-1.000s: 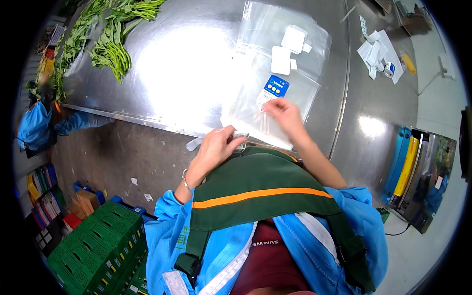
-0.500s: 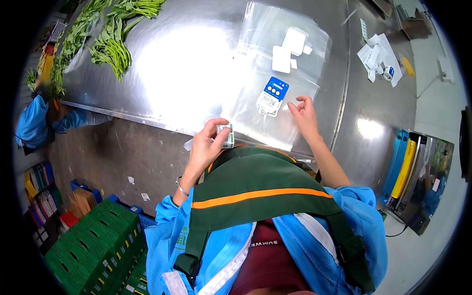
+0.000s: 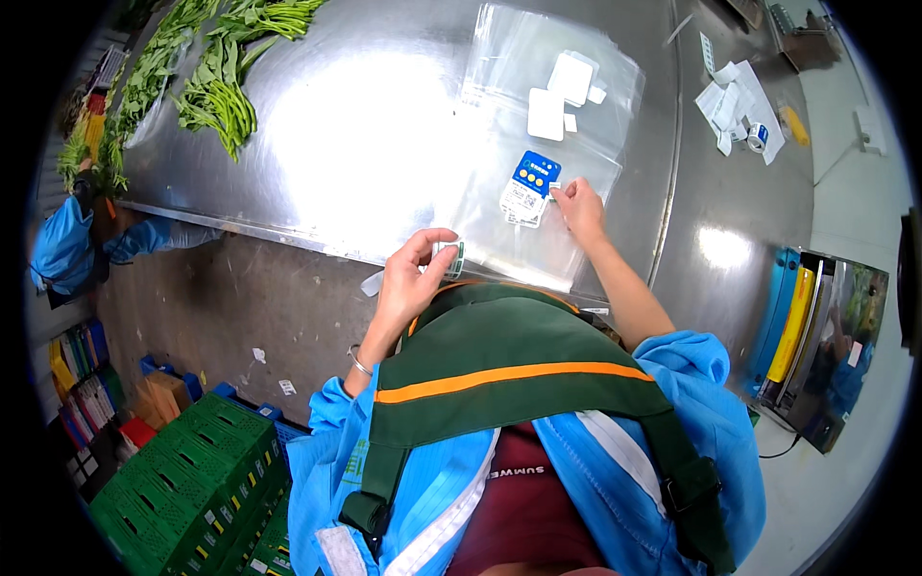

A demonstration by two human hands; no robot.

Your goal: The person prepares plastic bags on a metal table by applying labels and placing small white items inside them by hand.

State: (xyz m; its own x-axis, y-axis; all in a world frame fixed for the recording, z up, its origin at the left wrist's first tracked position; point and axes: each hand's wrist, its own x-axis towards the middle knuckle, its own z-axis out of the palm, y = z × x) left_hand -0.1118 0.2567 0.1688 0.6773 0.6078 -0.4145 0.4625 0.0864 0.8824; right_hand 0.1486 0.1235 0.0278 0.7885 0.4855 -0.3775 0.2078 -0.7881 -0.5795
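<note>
My left hand (image 3: 405, 283) is at the table's front edge, its thumb and fingers closed on a roll of small white-and-green labels (image 3: 451, 259). Between the thumb and fingertips of my right hand (image 3: 584, 213) is a small sticker (image 3: 555, 190). That sticker is at the right edge of a blue-and-white printed label (image 3: 533, 184); whether it touches cannot be made out. The printed label lies on clear plastic bags (image 3: 480, 206) spread flat on the metal table. Farther up the bags lie several white cards (image 3: 545, 115).
Bunches of leafy greens (image 3: 223, 101) lie on the metal table (image 3: 355, 125) at the far left. Paper scraps (image 3: 727, 106) and a small roll (image 3: 758, 137) sit at the right. A co-worker's blue sleeve (image 3: 62, 245) shows at left. Green crates (image 3: 192, 470) stand lower left.
My right hand has moved slightly up and left, from open fingers to a pinch on a small sticker beside the printed label. My left hand has shifted slightly right with the roll.
</note>
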